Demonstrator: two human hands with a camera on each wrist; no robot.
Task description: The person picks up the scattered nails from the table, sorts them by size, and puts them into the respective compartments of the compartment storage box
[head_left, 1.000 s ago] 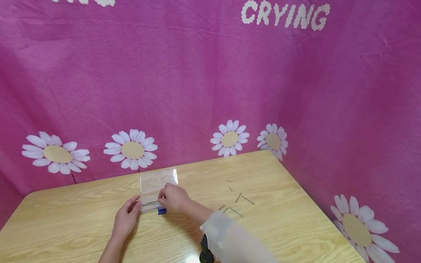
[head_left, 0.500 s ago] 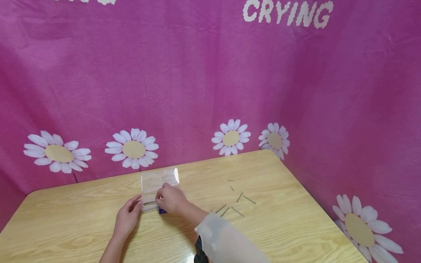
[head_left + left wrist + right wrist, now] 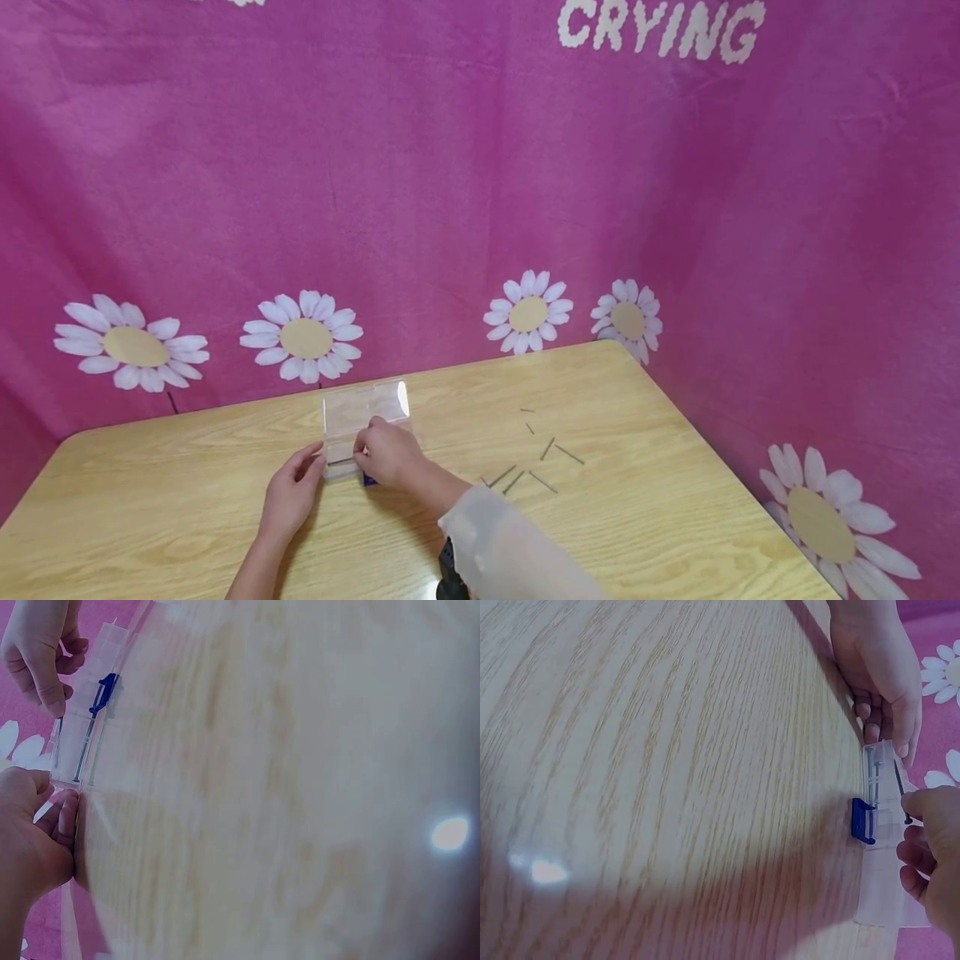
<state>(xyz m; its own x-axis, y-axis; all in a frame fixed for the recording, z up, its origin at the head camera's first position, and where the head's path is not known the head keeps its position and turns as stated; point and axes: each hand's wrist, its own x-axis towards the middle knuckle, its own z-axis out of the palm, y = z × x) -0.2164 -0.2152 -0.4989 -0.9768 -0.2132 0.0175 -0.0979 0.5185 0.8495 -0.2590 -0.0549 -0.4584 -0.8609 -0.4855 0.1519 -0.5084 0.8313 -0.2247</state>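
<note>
A clear plastic case [image 3: 348,414] lies near the table's far edge with its lid raised toward the back. My left hand [image 3: 291,493] holds its left end between thumb and fingers. Over the case, my right hand [image 3: 393,454] pinches a dark nail [image 3: 900,780], seen in the right wrist view, by thumb and fingertip near its head. Another nail [image 3: 81,756] lies lengthwise inside the case in the left wrist view. A blue latch [image 3: 860,820] sits on the front side, partly hidden by my right hand in the head view.
Several loose nails [image 3: 547,448] of different lengths lie on the wooden table [image 3: 645,508] to the right of the case. A pink cloth [image 3: 420,208] with daisies hangs behind and beside the table. A black device [image 3: 452,575] is at my right sleeve.
My right hand has moved slightly left over the case and covers more of the blue latch. The left hand stays at the case's end. The view has shifted a little.
</note>
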